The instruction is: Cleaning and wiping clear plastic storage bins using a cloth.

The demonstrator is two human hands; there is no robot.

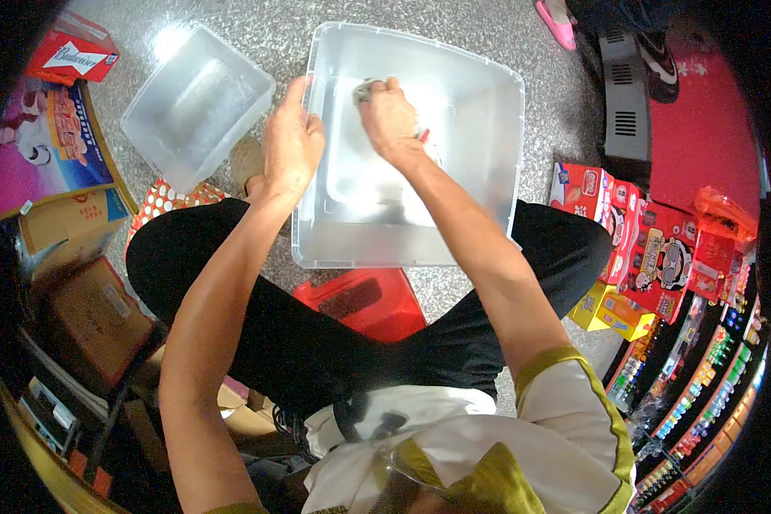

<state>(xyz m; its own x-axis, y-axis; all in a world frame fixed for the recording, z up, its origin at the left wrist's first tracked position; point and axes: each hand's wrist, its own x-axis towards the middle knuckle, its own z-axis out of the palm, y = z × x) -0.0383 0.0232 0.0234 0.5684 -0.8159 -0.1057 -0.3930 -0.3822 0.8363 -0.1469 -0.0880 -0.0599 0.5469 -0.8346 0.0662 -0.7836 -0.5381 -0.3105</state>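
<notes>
In front of me a large translucent plastic storage box (482,154) stands on the floor between my knees, its opening facing up. My left hand (293,138) grips the box's left rim, fingers along the outside. Inside the box is my right hand (389,115), closed around a crumpled greyish cloth (362,91). A small red bit of something (425,135) shows beside the right wrist; what it belongs to is hidden. Bright glare covers much of the box's bottom.
A second, smaller translucent plastic box (199,103) lies at the upper left. Below the large box is a red plastic object (372,302). Red cartons (658,257) and shelves of small goods (700,385) line the right; cardboard boxes (99,315) stack left. A person's pink shoe (556,26) shows at the top.
</notes>
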